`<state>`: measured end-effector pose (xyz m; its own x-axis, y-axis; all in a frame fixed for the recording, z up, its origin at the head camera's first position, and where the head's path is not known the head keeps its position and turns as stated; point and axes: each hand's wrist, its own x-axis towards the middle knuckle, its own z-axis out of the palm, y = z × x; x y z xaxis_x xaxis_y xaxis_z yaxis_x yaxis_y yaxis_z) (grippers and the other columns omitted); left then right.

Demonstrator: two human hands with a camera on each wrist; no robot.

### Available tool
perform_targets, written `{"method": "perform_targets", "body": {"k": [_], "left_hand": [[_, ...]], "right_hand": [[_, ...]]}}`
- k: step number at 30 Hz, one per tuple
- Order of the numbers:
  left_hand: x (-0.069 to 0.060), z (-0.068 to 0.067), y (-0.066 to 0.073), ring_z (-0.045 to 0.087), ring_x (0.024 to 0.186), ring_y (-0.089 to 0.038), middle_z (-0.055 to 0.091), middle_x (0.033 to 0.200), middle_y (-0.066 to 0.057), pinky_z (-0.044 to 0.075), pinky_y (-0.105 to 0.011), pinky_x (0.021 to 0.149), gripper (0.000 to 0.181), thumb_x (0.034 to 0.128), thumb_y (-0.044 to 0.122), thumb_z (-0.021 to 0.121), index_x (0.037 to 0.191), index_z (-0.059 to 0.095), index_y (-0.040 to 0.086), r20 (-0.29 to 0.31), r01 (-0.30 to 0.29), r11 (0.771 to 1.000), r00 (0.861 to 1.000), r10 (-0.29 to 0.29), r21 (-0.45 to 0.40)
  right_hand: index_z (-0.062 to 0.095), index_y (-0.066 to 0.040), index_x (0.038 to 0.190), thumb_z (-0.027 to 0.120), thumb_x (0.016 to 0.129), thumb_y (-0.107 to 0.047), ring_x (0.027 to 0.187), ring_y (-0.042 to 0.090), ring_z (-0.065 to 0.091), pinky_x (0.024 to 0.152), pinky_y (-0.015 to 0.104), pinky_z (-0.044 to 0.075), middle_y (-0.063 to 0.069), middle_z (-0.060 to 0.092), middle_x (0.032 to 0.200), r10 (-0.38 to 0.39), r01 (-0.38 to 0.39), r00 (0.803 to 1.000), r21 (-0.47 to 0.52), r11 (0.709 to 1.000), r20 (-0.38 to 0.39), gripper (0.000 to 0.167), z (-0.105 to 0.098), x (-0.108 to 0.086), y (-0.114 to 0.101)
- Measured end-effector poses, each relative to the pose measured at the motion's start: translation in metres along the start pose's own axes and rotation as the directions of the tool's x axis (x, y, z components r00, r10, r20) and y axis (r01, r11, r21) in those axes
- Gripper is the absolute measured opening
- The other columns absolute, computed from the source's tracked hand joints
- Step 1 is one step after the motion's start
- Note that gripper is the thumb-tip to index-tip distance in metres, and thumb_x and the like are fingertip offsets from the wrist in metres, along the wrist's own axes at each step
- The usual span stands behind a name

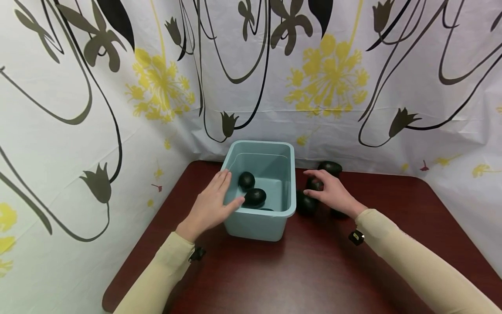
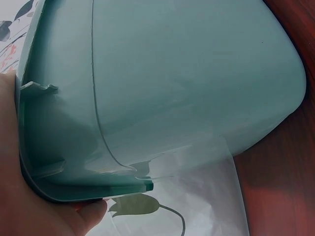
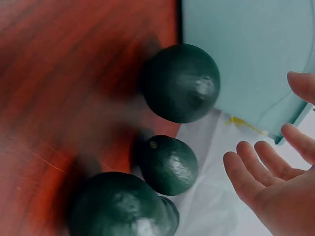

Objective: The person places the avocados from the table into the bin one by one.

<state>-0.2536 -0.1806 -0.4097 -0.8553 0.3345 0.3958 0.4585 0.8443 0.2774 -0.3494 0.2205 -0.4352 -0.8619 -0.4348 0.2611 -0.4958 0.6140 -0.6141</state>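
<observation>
While left hand (image 1: 209, 204) touches bin (image 1: 255, 227), right hand (image 1: 334, 192) hovers, avocados (image 3: 182, 83) nearby

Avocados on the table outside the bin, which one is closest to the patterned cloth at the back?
In the head view, it's the rearmost avocado, just beyond the right hand; the other avocados outside the bin lie nearer the camera.
</observation>
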Motion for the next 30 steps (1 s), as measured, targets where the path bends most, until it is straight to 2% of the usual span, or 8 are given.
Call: {"method": "perform_targets", "body": {"k": [4, 10, 15, 19, 24, 30], "left_hand": [[0.0, 0.0, 0.001, 0.018, 0.152, -0.027, 0.023, 0.165, -0.012, 0.031, -0.05, 0.114, 0.093, 0.0965, 0.072, 0.041, 0.158, 0.028, 0.003, -0.004, -0.007, 1.0, 1.0, 0.007, 0.0], [0.0, -0.001, 0.002, 0.019, 0.152, -0.028, 0.025, 0.164, -0.013, 0.032, -0.05, 0.114, 0.092, 0.0969, 0.071, 0.04, 0.158, 0.03, 0.003, -0.012, -0.017, 1.0, 1.0, 0.017, -0.001], [0.0, 0.0, 0.001, 0.019, 0.152, -0.028, 0.026, 0.164, -0.014, 0.033, -0.05, 0.114, 0.092, 0.0969, 0.071, 0.04, 0.158, 0.03, 0.003, -0.013, -0.015, 1.0, 1.0, 0.015, 0.0], [0.0, -0.001, 0.001, 0.018, 0.152, -0.027, 0.025, 0.164, -0.013, 0.032, -0.05, 0.114, 0.092, 0.097, 0.071, 0.04, 0.158, 0.029, 0.003, -0.008, -0.012, 1.0, 1.0, 0.012, 0.001], [-0.001, -0.001, 0.001, 0.017, 0.152, -0.026, 0.025, 0.164, -0.013, 0.032, -0.049, 0.114, 0.092, 0.097, 0.071, 0.04, 0.158, 0.03, 0.003, -0.011, -0.009, 1.0, 1.0, 0.009, 0.0], [-0.001, 0.001, 0.001, 0.018, 0.152, -0.027, 0.025, 0.164, -0.013, 0.03, -0.049, 0.115, 0.092, 0.0971, 0.071, 0.04, 0.158, 0.029, 0.004, -0.014, -0.012, 1.0, 1.0, 0.012, -0.004]], "right_hand": [[0.048, -0.019, 0.148, 0.074, 0.091, -0.045, 0.119, 0.035, 0.056, 0.092, 0.055, 0.048, 0.004, 0.051, 0.136, 0.008, -0.007, 1.0, -0.01, 1.0, 0.016, 0.068, 0.005, -0.006, 0.004], [0.049, -0.023, 0.147, 0.076, 0.091, -0.042, 0.119, 0.034, 0.056, 0.091, 0.052, 0.05, 0.004, 0.051, 0.136, 0.032, -0.032, 0.999, -0.001, 0.999, 0.029, 0.065, 0.013, -0.011, 0.01], [0.05, -0.021, 0.146, 0.077, 0.091, -0.035, 0.117, 0.031, 0.057, 0.089, 0.051, 0.05, 0.007, 0.052, 0.138, 0.047, -0.046, 0.999, -0.023, 0.999, 0.025, 0.063, 0.018, -0.014, 0.015], [0.052, -0.022, 0.144, 0.078, 0.09, -0.033, 0.114, 0.028, 0.058, 0.089, 0.05, 0.05, 0.01, 0.055, 0.135, 0.046, -0.045, 0.999, -0.04, 0.998, 0.025, 0.062, 0.022, -0.016, 0.019], [0.054, -0.018, 0.143, 0.08, 0.088, -0.032, 0.11, 0.028, 0.06, 0.089, 0.049, 0.051, 0.012, 0.056, 0.134, 0.036, -0.036, 0.999, -0.038, 0.999, 0.021, 0.062, 0.027, -0.019, 0.022], [0.056, -0.015, 0.14, 0.082, 0.086, -0.03, 0.106, 0.027, 0.061, 0.086, 0.048, 0.051, 0.01, 0.057, 0.129, 0.025, -0.024, 1.0, -0.084, 0.996, 0.01, 0.062, 0.035, -0.022, 0.029]]}}
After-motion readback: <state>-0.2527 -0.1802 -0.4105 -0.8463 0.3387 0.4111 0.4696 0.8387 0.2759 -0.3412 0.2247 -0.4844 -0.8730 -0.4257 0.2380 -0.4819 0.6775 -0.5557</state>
